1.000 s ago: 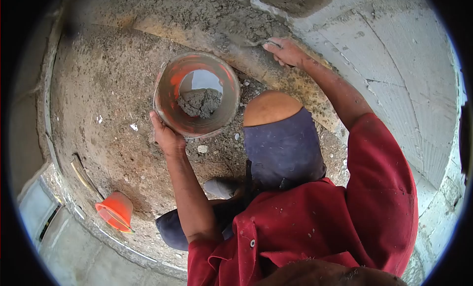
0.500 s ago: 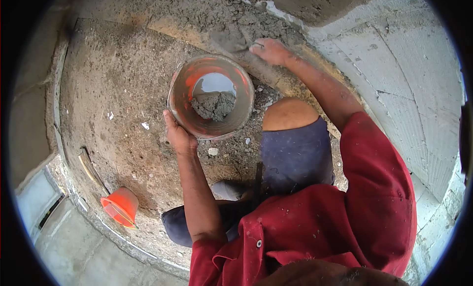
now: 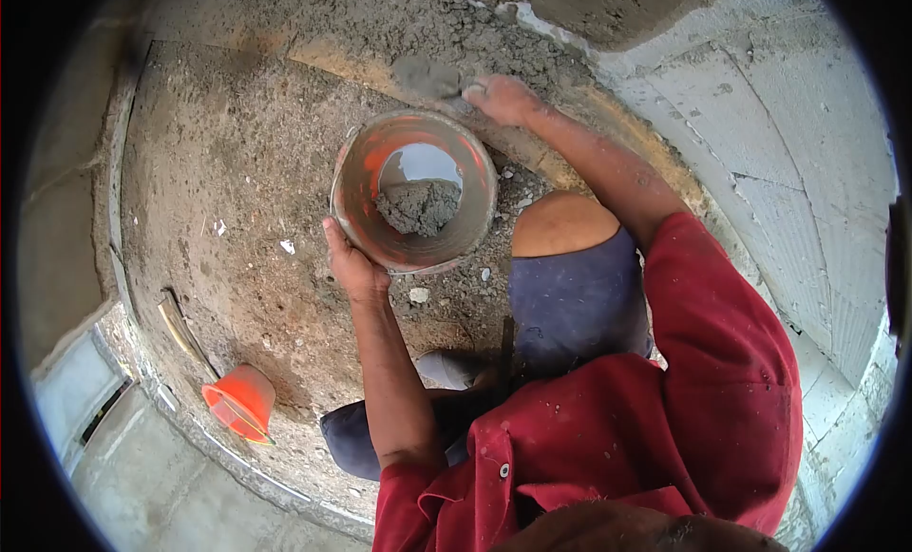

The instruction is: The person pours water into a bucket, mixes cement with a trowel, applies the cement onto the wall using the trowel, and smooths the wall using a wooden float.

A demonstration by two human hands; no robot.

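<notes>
A mortar-smeared orange bucket (image 3: pixel 350 177) is in front of me, its mouth facing up. Wet grey mortar (image 3: pixel 418 207) lies inside, beside a pale, shiny patch. My left hand (image 3: pixel 357 265) grips the bucket's near left side at the rim, with some fingers hidden behind it. Beyond the bucket, my right hand (image 3: pixel 503 99) is closed around the handle of a trowel (image 3: pixel 425 77). The mortar-coated blade points left, over the edge of a rough mortar band (image 3: pixel 361 25); whether it touches the surface I cannot tell.
A smaller orange bucket (image 3: pixel 255 392) lies tipped at lower left, near a thin wooden-looking handle (image 3: pixel 180 332). Pale block walls (image 3: pixel 760 162) stand at the right. My bent knee (image 3: pixel 562 224) is close to the large bucket. Small stones and white scraps dot the rough ground.
My right hand and the trowel have moved slightly left, and the blade now shows broader. My left hand keeps its grip on the bucket. The whole view has shifted a little.
</notes>
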